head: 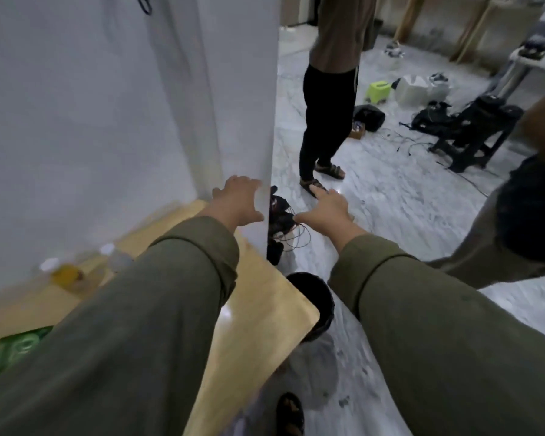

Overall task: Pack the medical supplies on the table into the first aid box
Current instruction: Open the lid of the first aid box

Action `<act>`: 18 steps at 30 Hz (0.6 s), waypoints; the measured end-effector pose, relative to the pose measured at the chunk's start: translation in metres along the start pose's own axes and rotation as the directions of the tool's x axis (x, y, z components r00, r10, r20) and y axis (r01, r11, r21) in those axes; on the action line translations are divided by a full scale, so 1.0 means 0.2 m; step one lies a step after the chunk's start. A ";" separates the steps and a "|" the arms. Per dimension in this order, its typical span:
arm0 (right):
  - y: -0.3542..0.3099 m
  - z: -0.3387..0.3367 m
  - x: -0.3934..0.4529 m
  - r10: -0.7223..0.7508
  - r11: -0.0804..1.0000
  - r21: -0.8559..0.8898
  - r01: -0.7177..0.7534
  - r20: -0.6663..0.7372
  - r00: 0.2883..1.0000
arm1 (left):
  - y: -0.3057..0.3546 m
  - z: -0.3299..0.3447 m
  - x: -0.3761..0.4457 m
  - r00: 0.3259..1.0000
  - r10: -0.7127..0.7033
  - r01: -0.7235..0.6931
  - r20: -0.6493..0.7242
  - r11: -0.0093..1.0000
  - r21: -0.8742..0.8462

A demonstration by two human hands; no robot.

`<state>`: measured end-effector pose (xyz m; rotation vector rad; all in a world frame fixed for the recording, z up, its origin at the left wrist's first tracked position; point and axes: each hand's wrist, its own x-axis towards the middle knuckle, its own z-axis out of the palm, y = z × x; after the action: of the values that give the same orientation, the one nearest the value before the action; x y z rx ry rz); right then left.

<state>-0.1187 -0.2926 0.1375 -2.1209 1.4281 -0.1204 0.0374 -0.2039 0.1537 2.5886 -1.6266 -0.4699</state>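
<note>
Presently, both arms extend fwd in olive sleeves. Left hand (238, 199): fingers spread, palm down, holding nothing, placed against the bottom end of a white panel (123, 121) that stands upright along the table's far edge. Right hand (326, 207): fingers spread, empty, out past the table's right edge, above the marble floor (390, 199) and a tangle of dark cables (283, 225).

Wooden table (265, 309), near its left edge: two blurred bottles w/ white caps, one w/ yellow contents (65, 275), one clear (115, 256). Green packet (16, 347) at near-left corner, partly hidden by left sleeve. First aid box: cannot tell which item, if any.

Black bin (315, 297) on floor just beside the table's right corner. A 2nd person (331, 89) stands well apart on the floor.
</note>
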 end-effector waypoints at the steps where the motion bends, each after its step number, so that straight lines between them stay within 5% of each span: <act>1: -0.08 0.00 -0.06 -0.024 1.000 -0.002 0.024 -0.005 1.000 | -0.05 -0.05 -0.08 1.000 -0.020 0.020 -0.016 1.000 0.005; 10: -0.79 0.14 -0.51 -0.328 0.945 0.014 0.328 0.015 0.945 | -0.63 -0.40 -0.76 0.952 -0.233 0.231 -0.199 0.972 -0.034; 18: -1.45 0.40 -0.80 -0.602 0.794 -0.002 0.608 0.132 0.787 | -1.16 -0.54 -1.31 0.794 -0.527 0.519 -0.303 0.847 -0.116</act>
<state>0.0817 -0.0438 0.2544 -2.5043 0.6298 -0.1967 0.1644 0.1185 0.2702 2.8804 -0.7809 -0.0613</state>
